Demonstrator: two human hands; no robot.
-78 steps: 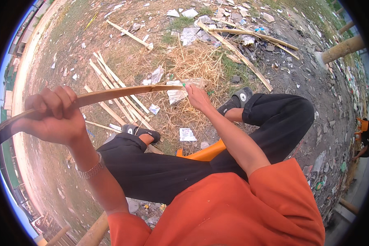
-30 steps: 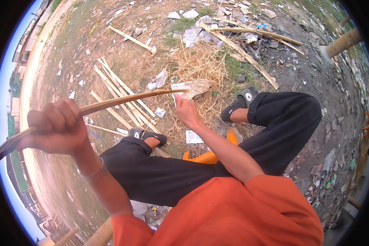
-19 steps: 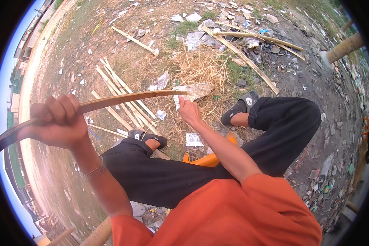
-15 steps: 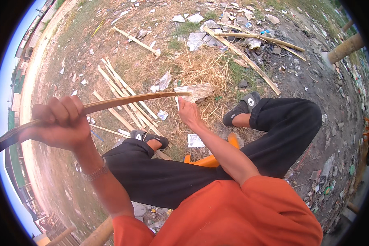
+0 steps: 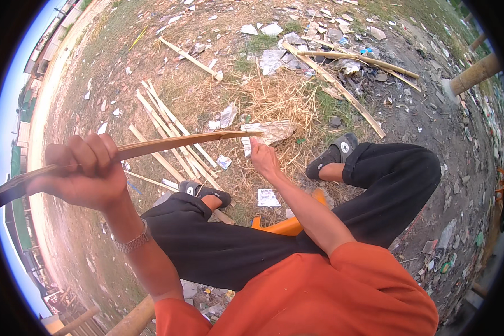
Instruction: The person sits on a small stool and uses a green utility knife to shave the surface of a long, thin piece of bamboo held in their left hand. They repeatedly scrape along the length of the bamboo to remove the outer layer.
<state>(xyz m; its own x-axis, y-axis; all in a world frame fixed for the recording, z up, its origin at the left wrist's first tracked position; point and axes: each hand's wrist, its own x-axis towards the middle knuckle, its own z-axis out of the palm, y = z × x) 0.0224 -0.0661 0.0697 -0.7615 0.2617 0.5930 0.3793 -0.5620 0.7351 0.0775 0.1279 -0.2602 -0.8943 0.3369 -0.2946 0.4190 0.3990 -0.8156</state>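
A long, slightly bowed bamboo strip (image 5: 179, 140) stretches across in front of me, from the left rim to above the straw. My left hand (image 5: 87, 171) is closed around it in a fist, with a metal-band watch on the wrist. At the strip's far right end my right hand (image 5: 264, 159) is closed, its raised fingertip against the strip just below the tip. The curled fingers partly hide that contact. Beneath the tip, a pale, weathered flat piece (image 5: 274, 132) lies on a heap of dry straw (image 5: 288, 103).
Several split bamboo strips (image 5: 165, 126) lie on the ground left of centre. More long strips (image 5: 341, 92) rest among rubble farther right. An orange plastic object (image 5: 283, 227) is between my legs, near a white printed card (image 5: 267, 197). A thick pole (image 5: 476, 74) stands at the right.
The view has shifted slightly, so the ground appears a little lower. Both hands keep their places on the strip, whose right end sits slightly lower in view.
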